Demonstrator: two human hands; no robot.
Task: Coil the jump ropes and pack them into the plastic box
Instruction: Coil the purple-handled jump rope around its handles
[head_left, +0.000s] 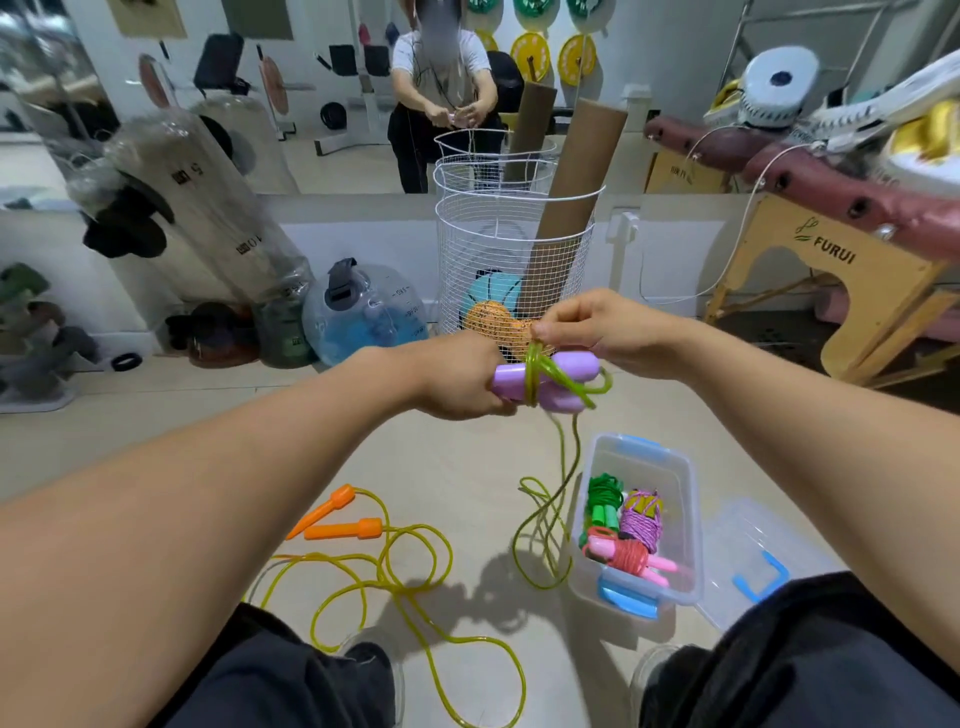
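My left hand (457, 379) grips two purple jump-rope handles (569, 369) held side by side at chest height. A green-yellow cord (535, 376) is wrapped around them, and my right hand (587, 325) pinches that cord just above the handles. The rest of the cord hangs down to a loose heap (540, 535) on the floor. The clear plastic box (688, 525) with blue latches stands on the floor to the right and holds three coiled ropes: green (604, 499), purple (642, 522) and red with pink handles (631, 561). An uncoiled yellow rope with orange handles (345, 530) lies on the floor to the left.
The box's clear lid (753, 561) lies right of the box. A white wire basket (514, 260) with cardboard tubes stands ahead, a water jug (366, 312) and punching bag (208, 218) to its left, a wooden massage table (841, 260) at right. My knees frame the bottom.
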